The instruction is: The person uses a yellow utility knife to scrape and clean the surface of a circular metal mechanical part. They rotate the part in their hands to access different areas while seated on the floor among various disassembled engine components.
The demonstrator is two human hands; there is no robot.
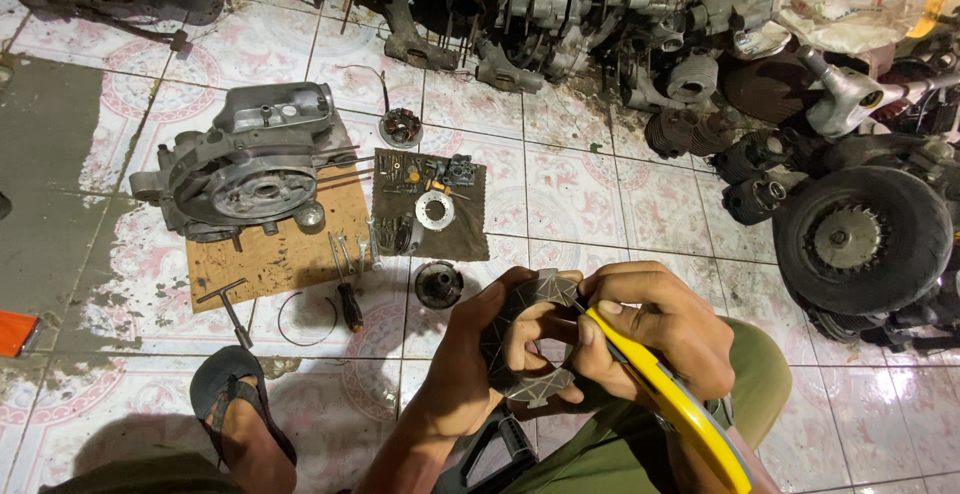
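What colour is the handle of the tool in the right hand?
Yellow handle, gripped by the right hand; the head view shows it.

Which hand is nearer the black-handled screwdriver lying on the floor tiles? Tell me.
Left. The left hand, gripping a dark round slotted plate, sits closer to the black-handled screwdriver; the right hand lies beyond it.

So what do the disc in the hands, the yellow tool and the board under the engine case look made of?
Disc: dull grey-brown segmented pads, likely friction material on a plate. Yellow tool: glossy, probably plastic handle. Board: matte brown, looks like cardboard or thin plywood. Engine case: dull grey cast metal, likely aluminium.
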